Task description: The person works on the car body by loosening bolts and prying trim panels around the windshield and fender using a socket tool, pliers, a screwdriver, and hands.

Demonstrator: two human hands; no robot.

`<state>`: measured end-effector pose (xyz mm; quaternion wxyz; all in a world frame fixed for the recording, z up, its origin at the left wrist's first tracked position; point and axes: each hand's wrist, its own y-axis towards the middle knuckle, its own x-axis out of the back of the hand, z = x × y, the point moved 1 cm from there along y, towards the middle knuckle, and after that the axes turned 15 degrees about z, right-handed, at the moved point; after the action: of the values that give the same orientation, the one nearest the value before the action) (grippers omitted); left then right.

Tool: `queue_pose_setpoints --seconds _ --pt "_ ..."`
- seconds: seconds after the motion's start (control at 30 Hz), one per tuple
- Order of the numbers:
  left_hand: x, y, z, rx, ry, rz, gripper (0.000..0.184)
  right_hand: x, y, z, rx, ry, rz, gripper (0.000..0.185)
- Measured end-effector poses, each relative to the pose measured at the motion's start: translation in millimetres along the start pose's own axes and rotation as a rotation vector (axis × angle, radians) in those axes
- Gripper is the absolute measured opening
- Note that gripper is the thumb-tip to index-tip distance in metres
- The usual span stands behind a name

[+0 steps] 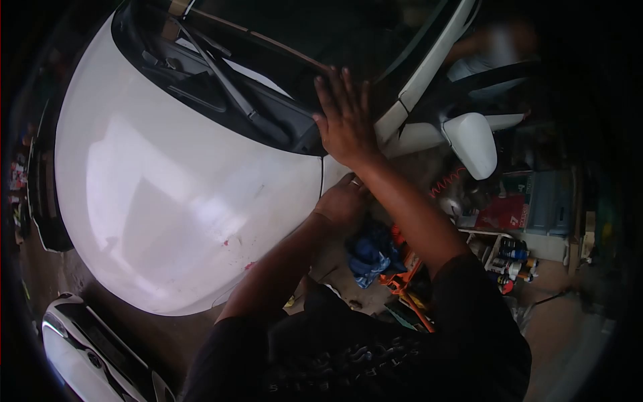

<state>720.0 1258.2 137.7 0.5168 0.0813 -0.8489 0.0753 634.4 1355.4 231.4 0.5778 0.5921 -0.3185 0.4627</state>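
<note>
A white car's hood (181, 194) fills the left and middle of the view, with small red marks near its lower edge. My right hand (347, 130) is open, fingers spread, against the lower corner of the windshield (315, 40) beside the pillar. Below it, my left hand (338, 203) rests at the white fender (331, 171) near the hood seam. A ring shows on that hand, but its fingertips are hidden by the fender's side and my right forearm. A black wiper arm (231, 87) lies along the windshield base.
A white side mirror (472, 144) juts out at right. A detached bumper (84, 352) lies on the floor at lower left. Blue cloth (368, 258), an orange tool (402, 281) and a box of bottles and cans (502, 258) sit at right. Another person is dimly visible at upper right.
</note>
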Motion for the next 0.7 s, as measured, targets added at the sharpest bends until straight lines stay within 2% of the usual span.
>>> queue_pose_setpoints --seconds 0.03,0.17,0.23,0.3,0.4,0.47,0.5,0.53,0.57,0.6,0.67,0.7 --pt "-0.9 1.6 3.8 -0.067 0.116 0.085 0.045 -35.5 -1.3 -14.0 -0.107 0.031 0.148 0.068" --pt "7.2 10.3 -9.2 -0.062 -0.012 0.037 0.048 -28.9 -4.4 -21.5 -0.036 -0.058 0.169 0.067" --pt "3.0 5.2 -8.0 -0.029 0.063 -0.117 0.034 -26.2 -2.8 -16.8 0.004 -0.121 0.216 0.065" --pt "5.3 5.7 -2.5 -0.029 0.121 -0.065 0.033 -8.3 6.0 -17.6 0.0 -0.141 0.194 0.067" --pt "3.3 2.8 -6.5 -0.017 0.079 0.028 0.034 53.9 14.7 8.3 0.043 0.019 -0.072 0.07" --pt "0.4 5.5 -1.6 -0.057 -0.103 -0.084 0.036 -16.4 6.3 -9.4 0.014 0.066 -0.003 0.069" --pt "8.9 3.4 4.8 -0.051 -0.089 -0.078 0.036 -46.5 4.3 -11.6 -0.016 0.127 0.037 0.068" --pt "19.1 8.3 10.9 -0.001 0.005 0.02 0.038 -45.2 -3.5 -16.9 0.015 -0.111 0.196 0.066" --pt "17.5 1.4 -8.3 0.008 0.066 0.156 0.04 -46.6 -20.8 -11.0 -0.011 -0.107 0.216 0.066" --pt "10.5 -0.4 -15.8 -0.013 0.075 0.16 0.04 -43.7 -18.9 -8.9 -0.027 -0.086 0.191 0.065" --pt "1.5 0.7 -0.1 -0.106 0.031 -0.043 0.044 -37.9 -2.8 -13.9 -0.011 -0.052 0.091 0.063" --pt "3.5 -7.4 0.7 -0.108 0.054 -0.045 0.044 -36.8 -4.6 -11.3 -0.01 -0.054 0.069 0.063"
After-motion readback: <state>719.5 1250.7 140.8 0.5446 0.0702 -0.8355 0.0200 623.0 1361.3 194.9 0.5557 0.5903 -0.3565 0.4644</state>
